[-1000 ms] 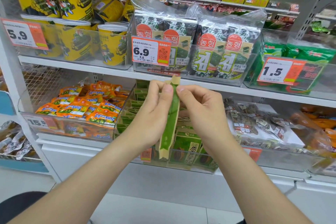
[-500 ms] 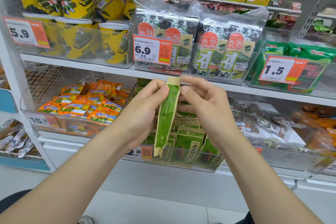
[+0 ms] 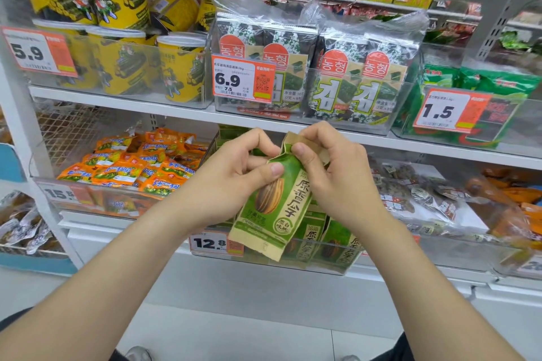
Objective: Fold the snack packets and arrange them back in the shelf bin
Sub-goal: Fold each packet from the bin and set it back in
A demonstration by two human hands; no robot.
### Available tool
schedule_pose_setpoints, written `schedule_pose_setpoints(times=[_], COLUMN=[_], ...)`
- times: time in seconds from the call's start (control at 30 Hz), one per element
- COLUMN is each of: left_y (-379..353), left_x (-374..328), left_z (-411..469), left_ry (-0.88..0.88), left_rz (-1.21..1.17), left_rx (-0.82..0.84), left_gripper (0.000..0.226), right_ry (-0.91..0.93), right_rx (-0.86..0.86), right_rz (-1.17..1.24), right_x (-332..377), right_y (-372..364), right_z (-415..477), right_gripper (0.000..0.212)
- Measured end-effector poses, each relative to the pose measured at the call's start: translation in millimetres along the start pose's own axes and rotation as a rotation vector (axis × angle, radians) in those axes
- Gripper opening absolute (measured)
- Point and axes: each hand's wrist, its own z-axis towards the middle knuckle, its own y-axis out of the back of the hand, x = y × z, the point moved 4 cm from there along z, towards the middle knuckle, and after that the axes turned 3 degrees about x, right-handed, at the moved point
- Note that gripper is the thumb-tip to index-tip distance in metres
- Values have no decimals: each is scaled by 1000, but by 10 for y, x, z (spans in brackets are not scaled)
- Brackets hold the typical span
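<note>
A green and tan sunflower-seed packet (image 3: 274, 208) hangs in front of the lower shelf, its printed face turned toward me and its top edge crumpled. My left hand (image 3: 234, 173) pinches its upper left corner between thumb and fingers. My right hand (image 3: 331, 173) pinches the tan top flap from the right. Behind and below them stands the clear shelf bin (image 3: 322, 268) with several matching green packets (image 3: 337, 240) upright inside.
Orange snack packets (image 3: 132, 167) fill the clear bin to the left. Brown wrapped snacks (image 3: 416, 193) lie in the bin to the right. The shelf above carries yellow tubs (image 3: 123, 64) and seaweed packs (image 3: 316, 73). A 12.8 price tag (image 3: 215, 242) hangs on the bin front.
The packet has turned from edge-on to face-on, showing its print. Both hands have shifted their pinch to the top edge, which is now crumpled.
</note>
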Motion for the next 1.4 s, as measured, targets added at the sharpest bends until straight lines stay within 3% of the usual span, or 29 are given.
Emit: schedule_pose_setpoints(times=[0.1,0.2,0.3,0.4,0.47,0.53,0.63,0.7,0.8,0.87,0.97,1.07,1.17,1.27,1.4], left_y=[31,51,94,133,199,284,334,344,357,377,432,387,323,306,317], left_x=[8,50,66,87,110,120,106,105,73,104,262,531,728,776,790], left_z=[2,-25,-37,-46,-37,-32,-33,-35,-2,32,96,142,141,171,169], left_ry=[53,161,190,202,208,206,201,132,4,-5,145,364,530,555,541], left_rz=[-26,22,4,-10,60,181,241,299,354,382,675,972,1091,1098,1111], left_rx=[6,92,123,105,34,-29,1,9,-110,-209,-273,-51,150,180,206], left_gripper=[21,28,27,28,22,26,22,23,21,23,48,70,77,75,75], right_ry=[-2,-118,-345,-441,-453,-458,-363,-284,-141,-50,123,239,320,388,222], right_rx=[-49,-125,114,427,476,399,240,230,199,0,-225,-83,8,12,172], right_rz=[2,202,459,613,648,639,467,413,276,137,-123,-401,-672,-792,-925], right_x=[-31,-87,-169,-213,-221,-231,-247,-226,-172,-122,-42,-111,-124,-106,-177], right_y=[22,57,47,42,61,72,80,69,54,100,107,-170,-520,-754,-964], right_z=[-20,-33,-21,-93,-112,-114,-107,-109,-112,-121,-165,-141,-98,9,275], right_gripper=[5,6,8,16,21,24,24,18,13,15,20,29,37,42,47])
